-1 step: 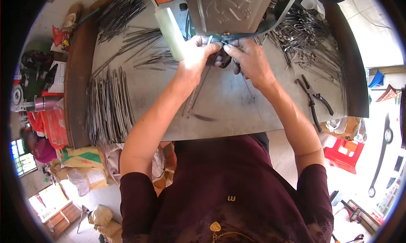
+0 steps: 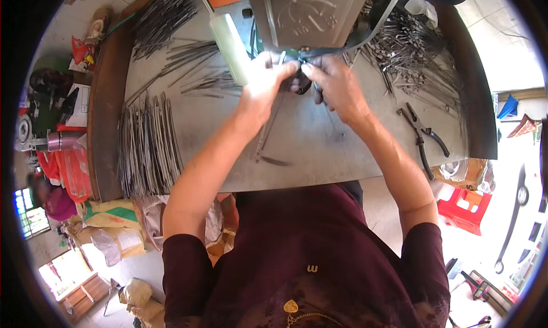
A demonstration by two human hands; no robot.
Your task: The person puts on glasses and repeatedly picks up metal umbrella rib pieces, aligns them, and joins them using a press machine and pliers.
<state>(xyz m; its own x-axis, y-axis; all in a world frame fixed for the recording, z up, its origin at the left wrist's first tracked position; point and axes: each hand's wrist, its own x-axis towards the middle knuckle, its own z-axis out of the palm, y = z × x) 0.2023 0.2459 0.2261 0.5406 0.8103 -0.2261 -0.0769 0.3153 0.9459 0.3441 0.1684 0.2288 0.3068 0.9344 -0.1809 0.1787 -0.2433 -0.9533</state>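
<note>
Both of my hands meet just below the front of a grey metal machine head [image 2: 305, 20]. My left hand [image 2: 265, 82] is closed in a pinch on a thin dark strip [image 2: 273, 120], whose long end slants down toward the table's near side. Close beside it, my right hand [image 2: 337, 85] has thumb and fingers pinched together at the machine's lower edge. What lies between the right fingertips is too small and blurred to make out. A bright glow falls over the left hand, near a pale lamp-like tube [image 2: 228, 45].
Long thin strips [image 2: 149, 148] lie in a row at the left of the metal table [image 2: 319, 162], with another bundle [image 2: 165, 14] behind. A tangled heap of dark pieces [image 2: 414, 48] covers the back right. Dark-handled pliers [image 2: 422, 134] lie at the right. A red stool [image 2: 465, 211] stands beyond.
My right hand has shifted slightly and is more blurred. The lower end of the dark strip has swung a little. Both hands stay at the machine's edge.
</note>
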